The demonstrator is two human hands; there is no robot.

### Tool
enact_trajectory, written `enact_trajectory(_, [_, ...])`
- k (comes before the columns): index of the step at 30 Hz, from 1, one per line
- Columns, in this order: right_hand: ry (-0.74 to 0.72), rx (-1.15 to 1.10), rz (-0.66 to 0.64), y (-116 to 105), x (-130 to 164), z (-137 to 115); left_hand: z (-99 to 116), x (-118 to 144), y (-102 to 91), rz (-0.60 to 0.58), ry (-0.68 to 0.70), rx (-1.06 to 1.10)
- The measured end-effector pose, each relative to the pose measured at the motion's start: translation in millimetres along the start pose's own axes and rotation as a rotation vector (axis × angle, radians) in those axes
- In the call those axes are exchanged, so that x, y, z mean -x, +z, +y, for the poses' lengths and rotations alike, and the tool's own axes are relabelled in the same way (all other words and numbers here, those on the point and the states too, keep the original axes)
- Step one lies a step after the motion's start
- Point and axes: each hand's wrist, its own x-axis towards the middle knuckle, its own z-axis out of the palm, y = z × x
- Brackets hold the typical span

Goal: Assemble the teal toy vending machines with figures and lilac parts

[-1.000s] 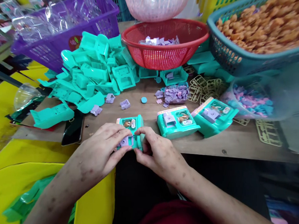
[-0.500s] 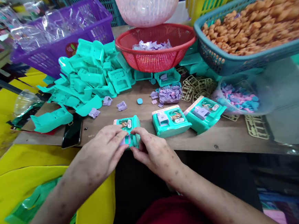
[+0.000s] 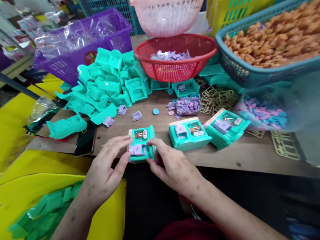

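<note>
A: Where is the teal toy unit (image 3: 141, 143) lying?

B: At the near edge of the table (image 3: 256, 157), between both hands, probably so it stays braced.

A: And the hands?

B: The right hand (image 3: 174, 167) is gripping its right side with thumb and fingers; the left hand (image 3: 104, 169) is spreading, fingertips touching the lilac piece (image 3: 137, 149) on its front. Two finished units (image 3: 189, 132) are standing beside it

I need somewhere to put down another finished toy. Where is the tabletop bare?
Bare wood shows along the front edge right of the two finished toys, below the yellow frames. A smaller patch lies between the black phone and the toy in hand. The back is crowded: teal shell pile, red basket, lilac bits.
</note>
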Motion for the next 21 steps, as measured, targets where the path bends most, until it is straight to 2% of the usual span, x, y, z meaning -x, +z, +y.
enact_trajectory(2, [-0.027,0.034,-0.025,-2.6,-0.6,1.7,-3.8,0.4,7.0,0.096,-0.15,0.141])
enact_trajectory(4, [-0.07,0.077,-0.077,-5.5,-2.2,2.6,-6.5,-1.0,15.2,0.144,-0.335,0.377])
enact_trajectory(7, [-0.087,0.138,-0.182,-8.1,-4.9,1.7,-9.1,-4.2,26.0,0.109,-0.513,0.681])
enact_trajectory(10, [-0.07,0.144,-0.192,-7.3,-6.3,-1.8,-10.0,-4.2,34.9,0.074,-0.532,0.791])
enact_trajectory(15, [-0.036,0.11,-0.074,-2.4,-7.8,-10.3,-7.6,1.5,49.4,0.157,-0.536,0.962])
enact_trajectory(18, [-0.001,0.164,-0.069,-0.4,-10.0,-15.0,-6.6,1.0,55.0,0.188,-0.585,1.043])
enact_trajectory(21, [0.028,0.24,-0.098,-0.3,-12.6,-19.4,-6.9,-0.5,57.7,0.226,-0.574,1.039])
